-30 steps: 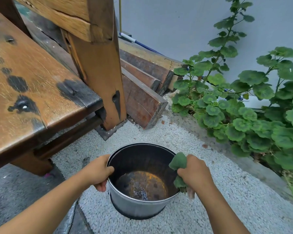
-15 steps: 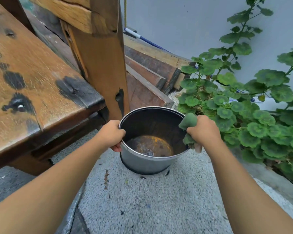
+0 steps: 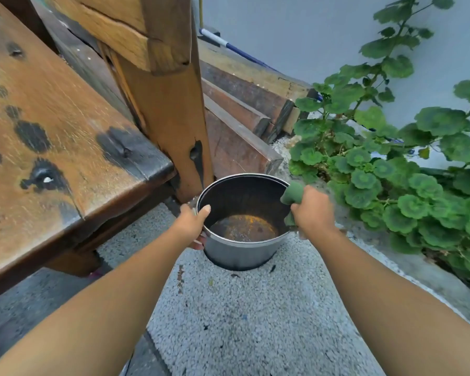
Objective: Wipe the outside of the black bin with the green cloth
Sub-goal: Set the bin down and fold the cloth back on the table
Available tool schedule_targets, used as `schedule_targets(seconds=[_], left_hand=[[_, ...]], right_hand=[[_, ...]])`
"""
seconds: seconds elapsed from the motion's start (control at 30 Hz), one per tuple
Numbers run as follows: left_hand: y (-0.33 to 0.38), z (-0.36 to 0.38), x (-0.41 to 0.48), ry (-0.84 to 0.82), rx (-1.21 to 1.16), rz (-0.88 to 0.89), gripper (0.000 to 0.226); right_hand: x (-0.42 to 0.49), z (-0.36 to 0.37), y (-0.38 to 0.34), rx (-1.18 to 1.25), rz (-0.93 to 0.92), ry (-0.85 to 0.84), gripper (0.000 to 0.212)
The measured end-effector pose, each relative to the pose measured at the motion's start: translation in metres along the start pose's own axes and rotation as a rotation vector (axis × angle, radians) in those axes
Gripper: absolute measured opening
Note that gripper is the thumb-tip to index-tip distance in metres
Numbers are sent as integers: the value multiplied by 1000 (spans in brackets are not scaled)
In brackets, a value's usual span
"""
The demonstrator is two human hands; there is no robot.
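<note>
The black bin (image 3: 236, 253) stands upright on the pebbled ground, round, with a metal rim and a rusty bottom inside. My left hand (image 3: 192, 226) grips its left rim, thumb over the edge and fingers on the outer wall. My right hand (image 3: 314, 213) holds the bunched green cloth (image 3: 292, 192) at the bin's right rim; part of the cloth hangs below the hand against the outer wall. Both arms stretch forward from the bottom of the view.
A worn wooden bench (image 3: 65, 137) fills the left, and its leg (image 3: 174, 126) stands just behind the bin. Stacked timber planks (image 3: 244, 126) lie beyond. A leafy green plant (image 3: 391, 169) crowds the right, against a pale wall (image 3: 296, 31).
The bin now sits farther from me, close to the bench leg, with my arms more stretched out. My left thumb has come over the rim. My right hand keeps the cloth at the right rim.
</note>
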State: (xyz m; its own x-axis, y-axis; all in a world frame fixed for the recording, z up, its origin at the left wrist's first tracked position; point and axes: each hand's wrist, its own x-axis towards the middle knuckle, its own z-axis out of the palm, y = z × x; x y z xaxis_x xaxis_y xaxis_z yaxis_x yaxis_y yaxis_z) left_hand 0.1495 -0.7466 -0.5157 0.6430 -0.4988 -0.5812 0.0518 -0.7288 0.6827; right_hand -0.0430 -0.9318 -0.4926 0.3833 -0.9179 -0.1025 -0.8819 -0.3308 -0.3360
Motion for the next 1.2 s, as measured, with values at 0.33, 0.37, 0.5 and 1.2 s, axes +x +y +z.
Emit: schedule_targets(seconds=[0.33, 0.37, 0.5, 1.2], left_hand=[[106, -45, -213, -127, -243, -53, 13], [129, -53, -243, -130, -254, -37, 14], [199, -69, -363, -220, -350, 27, 15], [156, -221, -741, -100, -895, -78, 45]], right_hand=[[-123, -174, -43, 502, 95, -201, 14], [-138, -204, -55, 549, 87, -239, 15], [-204, -320, -96, 657, 62, -377, 21], [-493, -551, -192, 796, -57, -1123, 28]])
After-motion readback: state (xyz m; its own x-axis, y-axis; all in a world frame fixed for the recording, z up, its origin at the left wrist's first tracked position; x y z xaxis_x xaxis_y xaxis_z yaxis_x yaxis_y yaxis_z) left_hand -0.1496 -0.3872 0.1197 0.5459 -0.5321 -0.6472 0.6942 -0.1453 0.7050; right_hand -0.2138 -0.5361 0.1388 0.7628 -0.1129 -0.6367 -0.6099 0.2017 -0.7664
